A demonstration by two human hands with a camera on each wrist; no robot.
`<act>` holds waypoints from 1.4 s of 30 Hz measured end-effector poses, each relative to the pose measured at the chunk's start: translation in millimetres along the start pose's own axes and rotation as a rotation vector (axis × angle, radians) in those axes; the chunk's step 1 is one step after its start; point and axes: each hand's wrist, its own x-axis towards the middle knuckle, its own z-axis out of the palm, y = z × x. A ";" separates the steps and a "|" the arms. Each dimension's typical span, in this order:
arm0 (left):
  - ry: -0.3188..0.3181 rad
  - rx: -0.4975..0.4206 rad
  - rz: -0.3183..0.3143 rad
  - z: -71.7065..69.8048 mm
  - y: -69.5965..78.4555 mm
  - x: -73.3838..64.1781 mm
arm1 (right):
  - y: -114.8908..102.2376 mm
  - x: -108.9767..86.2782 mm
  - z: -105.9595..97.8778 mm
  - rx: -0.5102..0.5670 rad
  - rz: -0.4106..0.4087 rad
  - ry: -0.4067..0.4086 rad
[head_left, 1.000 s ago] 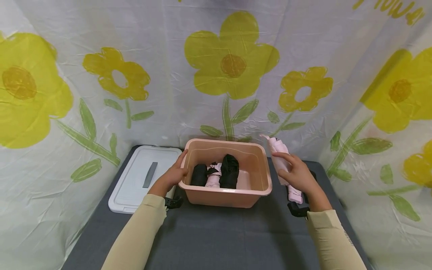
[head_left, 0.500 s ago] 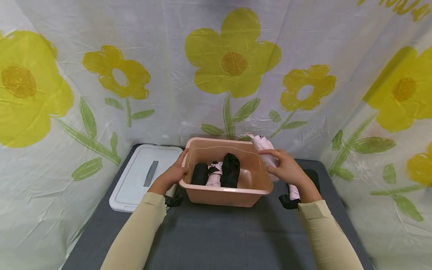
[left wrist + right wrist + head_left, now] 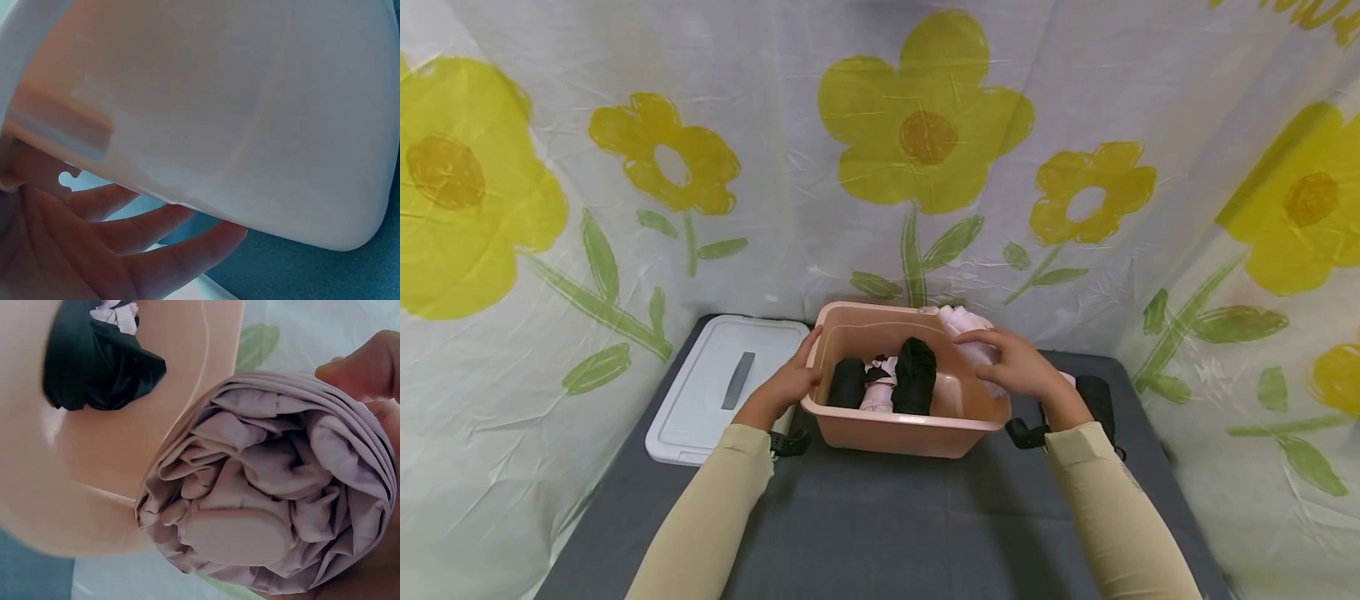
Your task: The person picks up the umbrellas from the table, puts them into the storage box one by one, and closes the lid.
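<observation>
Three umbrellas (image 3: 877, 392) lie side by side in the bin (image 3: 887, 435), presumably to save room. My left hand (image 3: 788, 380) grips its rim, likely to steady it; my right hand (image 3: 1019, 365) has fingers clamped round a pink umbrella (image 3: 269, 481) over the right end. A second ago that hung outside the bin.

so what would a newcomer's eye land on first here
Probably the big yellow flowers on the sheet behind the table. Next, the pink bin in the middle, where a pink roll lies between two dark rolls. Then the right hand at the bin's right end, its fingers holding another pink roll, which fills much of the right wrist view.
</observation>
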 end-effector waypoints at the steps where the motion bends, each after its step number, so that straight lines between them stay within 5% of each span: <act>1: -0.002 0.005 0.000 0.5 3.0 -3.1 | 0.1 1.8 0.2 -0.001 0.000 -0.007; 11: 0.009 0.003 0.012 1.9 8.9 -10.1 | -2.0 18.4 6.9 -0.035 -0.036 -0.073; 18: 0.027 -0.002 0.012 0.1 -11.6 10.0 | -3.5 29.8 15.0 -0.029 0.002 -0.144; 23: 0.015 -0.003 0.000 0.9 3.9 -3.5 | 3.0 38.1 21.0 0.004 -0.035 -0.180; 26: 0.012 -0.006 0.000 -0.4 -2.9 2.8 | 4.0 40.6 22.2 -0.002 -0.045 -0.204; 33: 0.042 0.008 0.020 -1.2 -24.9 20.4 | 3.3 44.0 21.2 -0.045 0.022 -0.269; 42: 0.050 0.010 0.042 0.9 -28.5 21.9 | -0.2 50.3 20.6 0.022 0.153 -0.354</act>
